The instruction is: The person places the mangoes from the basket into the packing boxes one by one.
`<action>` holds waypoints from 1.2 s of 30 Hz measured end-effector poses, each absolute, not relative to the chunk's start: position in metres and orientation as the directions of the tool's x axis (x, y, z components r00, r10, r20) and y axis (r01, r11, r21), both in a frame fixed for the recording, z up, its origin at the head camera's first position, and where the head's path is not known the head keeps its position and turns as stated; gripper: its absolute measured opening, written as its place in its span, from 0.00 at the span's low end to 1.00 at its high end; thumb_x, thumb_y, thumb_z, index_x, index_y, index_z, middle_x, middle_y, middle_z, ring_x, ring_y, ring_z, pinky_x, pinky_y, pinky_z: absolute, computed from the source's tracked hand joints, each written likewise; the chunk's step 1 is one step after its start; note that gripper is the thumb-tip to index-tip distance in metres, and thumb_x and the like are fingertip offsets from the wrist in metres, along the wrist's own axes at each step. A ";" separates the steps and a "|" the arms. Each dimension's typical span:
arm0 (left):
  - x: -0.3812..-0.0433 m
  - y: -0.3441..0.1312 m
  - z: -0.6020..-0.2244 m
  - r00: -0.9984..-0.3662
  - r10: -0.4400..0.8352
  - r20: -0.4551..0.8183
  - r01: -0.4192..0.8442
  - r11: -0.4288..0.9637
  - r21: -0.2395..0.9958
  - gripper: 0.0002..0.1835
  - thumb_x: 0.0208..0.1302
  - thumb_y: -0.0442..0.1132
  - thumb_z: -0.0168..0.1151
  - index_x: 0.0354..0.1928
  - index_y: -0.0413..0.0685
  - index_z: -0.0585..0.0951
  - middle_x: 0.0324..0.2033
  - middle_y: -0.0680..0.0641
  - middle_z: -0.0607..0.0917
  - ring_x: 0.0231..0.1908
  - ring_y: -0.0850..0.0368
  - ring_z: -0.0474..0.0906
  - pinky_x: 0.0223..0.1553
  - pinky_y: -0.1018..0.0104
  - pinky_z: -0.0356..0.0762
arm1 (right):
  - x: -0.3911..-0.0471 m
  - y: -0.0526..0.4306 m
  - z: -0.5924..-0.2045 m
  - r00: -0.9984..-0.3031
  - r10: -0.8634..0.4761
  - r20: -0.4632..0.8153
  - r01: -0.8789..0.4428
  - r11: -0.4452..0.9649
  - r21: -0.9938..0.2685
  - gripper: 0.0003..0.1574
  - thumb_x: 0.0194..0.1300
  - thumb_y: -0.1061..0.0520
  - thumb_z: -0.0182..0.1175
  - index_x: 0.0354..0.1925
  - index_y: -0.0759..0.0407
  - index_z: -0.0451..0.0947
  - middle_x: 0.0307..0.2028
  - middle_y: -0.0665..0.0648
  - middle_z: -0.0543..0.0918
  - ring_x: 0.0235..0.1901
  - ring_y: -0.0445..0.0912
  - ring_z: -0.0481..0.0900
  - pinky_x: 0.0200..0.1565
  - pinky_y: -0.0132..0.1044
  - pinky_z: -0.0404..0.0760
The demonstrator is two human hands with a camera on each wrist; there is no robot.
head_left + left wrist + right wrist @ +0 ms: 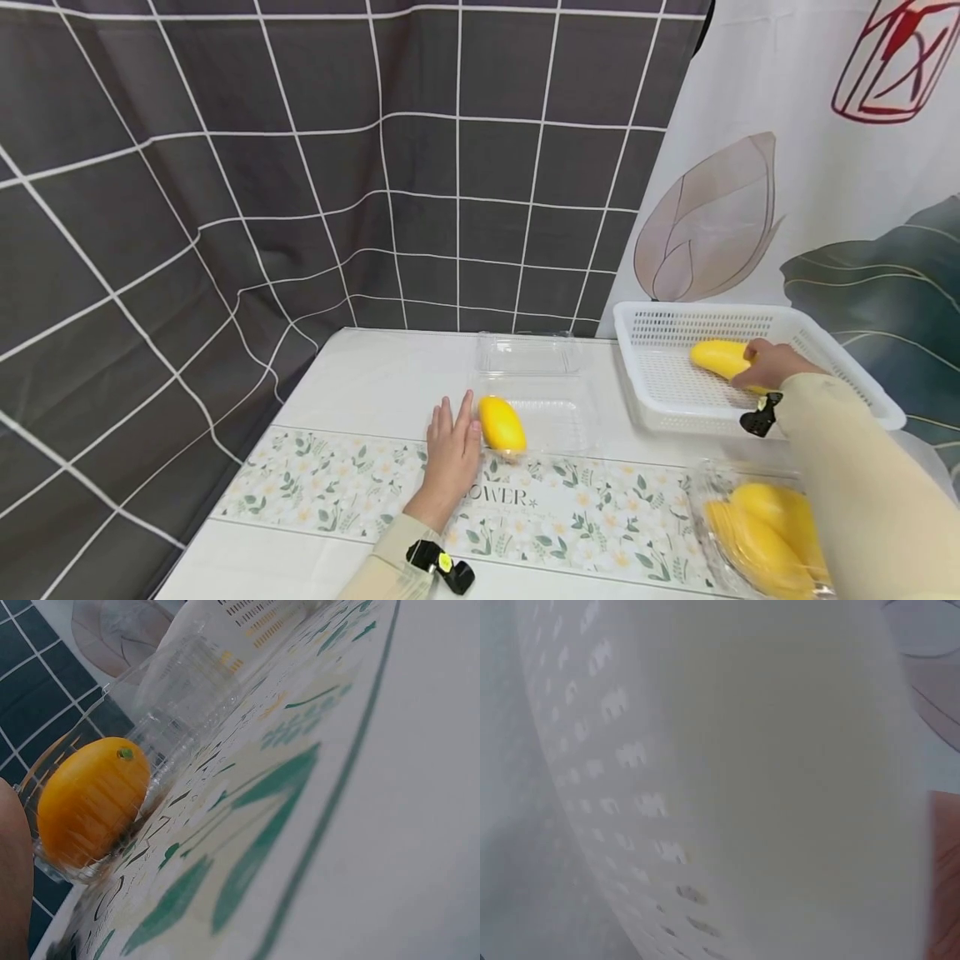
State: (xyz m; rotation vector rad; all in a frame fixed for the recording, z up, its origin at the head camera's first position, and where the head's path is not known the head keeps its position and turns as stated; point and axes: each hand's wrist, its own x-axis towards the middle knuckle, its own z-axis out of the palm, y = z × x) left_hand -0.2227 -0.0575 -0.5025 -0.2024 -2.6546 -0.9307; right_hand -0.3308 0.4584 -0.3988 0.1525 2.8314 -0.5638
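In the white basket [652, 375], my right hand [776, 365] grips a yellow mango [716, 357] at its right end. My left hand [452, 450], fingers straight, lies along the left side of an opened clear plastic clamshell box [555, 427]. One mango [502, 425] sits at the left end of that box, close to my left fingertips; the left wrist view shows this mango [94, 799] with a green stem spot. Basket wall [795, 765] fills most of the right wrist view, which hides the gripped mango and shows only an edge of the hand.
At the front right, partly behind my right sleeve, stands a clear plastic box [701, 475] with several mangoes [765, 533]. A floral runner [337, 483] crosses the white table [345, 379]. A dark checked curtain [495, 167] hangs at the back and left.
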 end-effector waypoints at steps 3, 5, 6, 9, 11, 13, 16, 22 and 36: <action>-0.223 -0.057 -0.503 -0.937 0.028 0.347 0.238 0.781 0.578 0.27 0.73 0.51 0.33 0.72 0.62 0.48 0.68 0.33 0.47 0.67 0.35 0.39 0.63 0.39 0.41 | -0.333 0.456 -0.400 -0.969 0.037 -0.244 0.123 0.929 -0.349 0.53 0.43 0.40 0.71 0.53 0.72 0.59 0.42 0.73 0.67 0.38 0.61 0.66 0.37 0.55 0.72; -0.224 -0.057 -0.503 -0.937 0.029 0.349 0.239 0.783 0.575 0.27 0.73 0.51 0.33 0.72 0.62 0.47 0.68 0.33 0.47 0.67 0.35 0.39 0.63 0.39 0.41 | -0.336 0.454 -0.400 -0.973 0.024 -0.231 0.103 0.935 -0.340 0.49 0.43 0.41 0.72 0.50 0.71 0.62 0.40 0.71 0.68 0.37 0.60 0.66 0.36 0.52 0.73; -0.224 -0.057 -0.503 -0.937 0.031 0.349 0.239 0.783 0.574 0.27 0.73 0.52 0.33 0.72 0.62 0.47 0.68 0.33 0.47 0.67 0.35 0.39 0.63 0.39 0.41 | -0.337 0.453 -0.401 -0.974 0.018 -0.227 0.097 0.934 -0.343 0.47 0.42 0.41 0.72 0.47 0.70 0.63 0.39 0.70 0.69 0.36 0.59 0.67 0.36 0.51 0.73; -0.224 -0.057 -0.503 -0.939 0.032 0.344 0.237 0.783 0.575 0.27 0.73 0.52 0.32 0.72 0.63 0.47 0.68 0.33 0.47 0.67 0.35 0.39 0.63 0.39 0.41 | -0.340 0.451 -0.404 -0.975 -0.015 -0.223 0.066 0.934 -0.352 0.43 0.41 0.41 0.73 0.42 0.67 0.64 0.34 0.65 0.72 0.34 0.56 0.69 0.35 0.46 0.74; -0.224 -0.057 -0.503 -0.939 0.033 0.342 0.238 0.782 0.577 0.28 0.73 0.53 0.32 0.72 0.63 0.47 0.68 0.33 0.47 0.67 0.35 0.39 0.63 0.39 0.41 | -0.341 0.449 -0.405 -0.975 -0.031 -0.221 0.051 0.933 -0.357 0.43 0.39 0.41 0.74 0.40 0.67 0.65 0.32 0.63 0.72 0.33 0.55 0.69 0.35 0.45 0.74; -0.224 -0.057 -0.503 -0.938 0.033 0.345 0.240 0.780 0.578 0.28 0.73 0.53 0.32 0.72 0.62 0.47 0.68 0.33 0.47 0.67 0.35 0.39 0.63 0.39 0.42 | -0.341 0.446 -0.406 -0.976 -0.035 -0.215 0.043 0.936 -0.349 0.45 0.38 0.40 0.74 0.42 0.68 0.65 0.33 0.64 0.72 0.33 0.55 0.70 0.37 0.48 0.76; -0.223 -0.057 -0.502 -0.937 0.032 0.349 0.243 0.778 0.580 0.28 0.73 0.52 0.33 0.72 0.62 0.47 0.68 0.33 0.47 0.67 0.35 0.40 0.63 0.39 0.42 | -0.337 0.441 -0.405 -0.978 -0.008 -0.208 0.060 0.945 -0.322 0.53 0.38 0.40 0.74 0.50 0.71 0.62 0.42 0.70 0.71 0.36 0.58 0.69 0.43 0.58 0.74; -0.223 -0.057 -0.502 -0.935 0.031 0.354 0.247 0.773 0.585 0.28 0.73 0.50 0.35 0.72 0.62 0.48 0.68 0.33 0.47 0.67 0.35 0.40 0.63 0.39 0.42 | -0.320 0.423 -0.392 -0.970 -0.001 -0.242 0.063 0.964 -0.257 0.58 0.42 0.43 0.73 0.62 0.72 0.59 0.54 0.78 0.60 0.43 0.65 0.65 0.47 0.67 0.66; -0.223 -0.058 -0.505 -0.931 0.032 0.364 0.252 0.777 0.577 0.27 0.73 0.51 0.35 0.72 0.60 0.50 0.68 0.32 0.48 0.66 0.33 0.41 0.62 0.37 0.43 | -0.320 0.416 -0.406 -0.923 0.021 -0.385 0.158 0.931 -0.328 0.59 0.39 0.42 0.74 0.61 0.68 0.60 0.44 0.65 0.72 0.39 0.58 0.67 0.40 0.59 0.70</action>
